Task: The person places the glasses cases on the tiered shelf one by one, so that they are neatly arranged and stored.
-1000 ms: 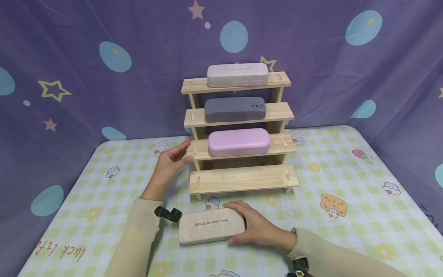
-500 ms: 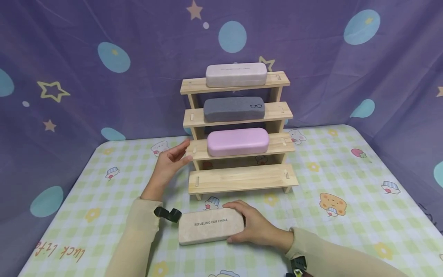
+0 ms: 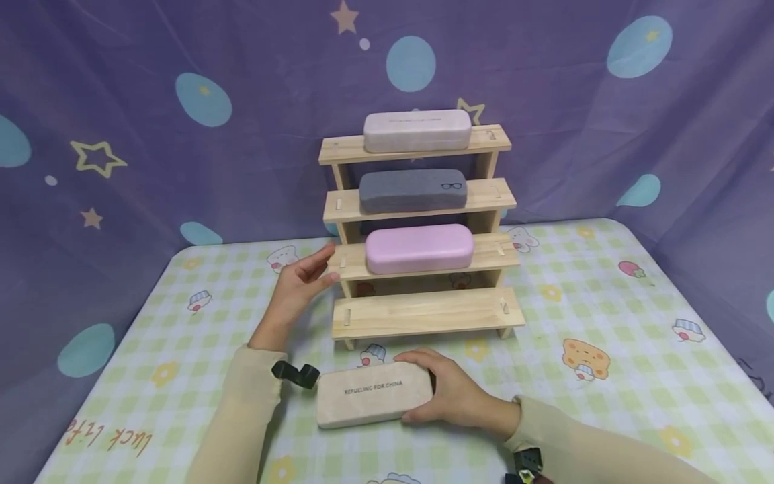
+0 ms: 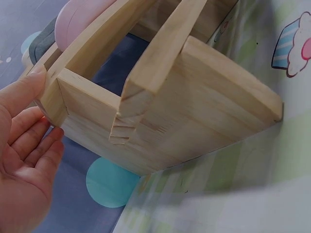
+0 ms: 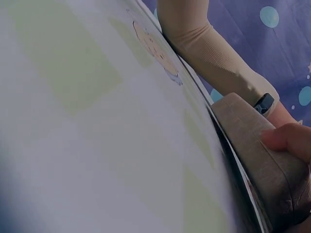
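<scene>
My right hand (image 3: 453, 393) grips the right end of a beige glasses case (image 3: 363, 403) lettered "REFUELING FOR CHINA", lying in front of a stepped wooden display rack (image 3: 426, 312). In the right wrist view, a thumb presses the side of that case (image 5: 257, 145). My left hand (image 3: 296, 289) holds the left end of the rack's second board from the bottom, thumb at the front and fingers behind. The left wrist view shows this hand (image 4: 29, 150) at the board's end. A pink glasses case (image 3: 420, 249) rests on that board.
Higher boards carry a blue-grey glasses case (image 3: 413, 191) and, at the top, a pale glasses case (image 3: 417, 131). The bottom board is bare. A checked cloth (image 3: 605, 417) covers the table, and a purple curtain (image 3: 272, 60) hangs behind.
Hardly anything differs. The whole head view shifts slightly, while both hands keep their holds and the cases stay where they were.
</scene>
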### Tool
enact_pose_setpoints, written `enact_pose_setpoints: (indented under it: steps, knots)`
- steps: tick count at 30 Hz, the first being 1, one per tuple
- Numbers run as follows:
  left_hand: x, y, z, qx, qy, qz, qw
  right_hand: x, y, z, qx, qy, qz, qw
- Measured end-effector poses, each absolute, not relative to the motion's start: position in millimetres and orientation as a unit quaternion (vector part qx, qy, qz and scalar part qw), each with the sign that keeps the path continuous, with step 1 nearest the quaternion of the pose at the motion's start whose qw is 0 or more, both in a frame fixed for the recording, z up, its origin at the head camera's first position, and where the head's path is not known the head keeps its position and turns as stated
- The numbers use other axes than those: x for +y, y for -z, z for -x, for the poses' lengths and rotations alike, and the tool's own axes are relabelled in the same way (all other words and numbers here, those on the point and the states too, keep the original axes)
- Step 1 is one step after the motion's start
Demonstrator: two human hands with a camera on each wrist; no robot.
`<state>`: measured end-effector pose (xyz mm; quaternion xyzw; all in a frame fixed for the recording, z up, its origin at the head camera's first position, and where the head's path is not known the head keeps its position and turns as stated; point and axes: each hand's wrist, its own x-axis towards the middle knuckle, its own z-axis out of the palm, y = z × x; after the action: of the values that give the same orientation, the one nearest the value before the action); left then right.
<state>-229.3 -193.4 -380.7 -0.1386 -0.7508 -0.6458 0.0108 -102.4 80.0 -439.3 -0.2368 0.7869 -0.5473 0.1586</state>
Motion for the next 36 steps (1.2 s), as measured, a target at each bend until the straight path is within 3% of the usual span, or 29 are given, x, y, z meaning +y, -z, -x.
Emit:
enact_pose_setpoints:
  steps: [24, 36]
  knots:
    - [-194, 382, 231, -0.745, 0.652, 0.139, 0.015, 129, 399, 115, 0.79, 0.561, 0.228, 0.097]
    - [-193, 379, 228, -0.748, 0.65, 0.135, 0.01, 153, 382, 139, 0.776, 0.585, 0.223, 0.076]
